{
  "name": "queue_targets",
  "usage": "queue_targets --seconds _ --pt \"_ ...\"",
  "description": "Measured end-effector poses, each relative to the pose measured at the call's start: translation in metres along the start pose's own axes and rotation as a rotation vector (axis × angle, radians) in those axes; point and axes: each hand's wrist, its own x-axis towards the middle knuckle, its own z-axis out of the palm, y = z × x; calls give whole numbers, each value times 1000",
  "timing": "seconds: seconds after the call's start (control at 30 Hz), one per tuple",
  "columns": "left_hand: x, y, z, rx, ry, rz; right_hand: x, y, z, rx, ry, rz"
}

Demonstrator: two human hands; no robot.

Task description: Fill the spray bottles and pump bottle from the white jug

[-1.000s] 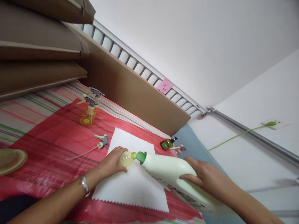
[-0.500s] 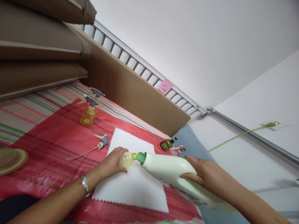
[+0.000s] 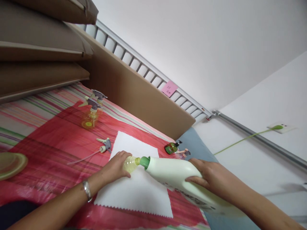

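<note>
Small bottle [image 3: 129, 164], yellowish and see-through: in the head view I see it over the white cloth [image 3: 146, 193], gripped in the left hand [image 3: 120, 164], with the fingers and thumb closed around its body. Its neck points at the green spout [image 3: 145, 162] of a large pale bottle [image 3: 171, 169]. The right hand [image 3: 206, 174] grips that one, wrapped around its body and holding it tilted at the right side of the white cloth. Spout and neck meet end to end; from here I cannot tell whether they touch or whether liquid is running.

Just left of the white cloth a loose spray head [image 3: 105, 147] with its tube lies on the red sheet [image 3: 59, 134]. Farther off to the left of the white cloth stands a spray bottle [image 3: 89, 121]; beyond its right corner is a green pump bottle [image 3: 170, 148].

The step in hand looks to me like pouring. The next move, I judge, calls for a steady tilt with both mouths lined up.
</note>
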Motion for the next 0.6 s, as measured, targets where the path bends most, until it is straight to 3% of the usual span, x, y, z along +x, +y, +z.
queue_targets --seconds 0.6 --pt "0 2 0 0 -12 -8 1 0 -3 -29 10 -13"
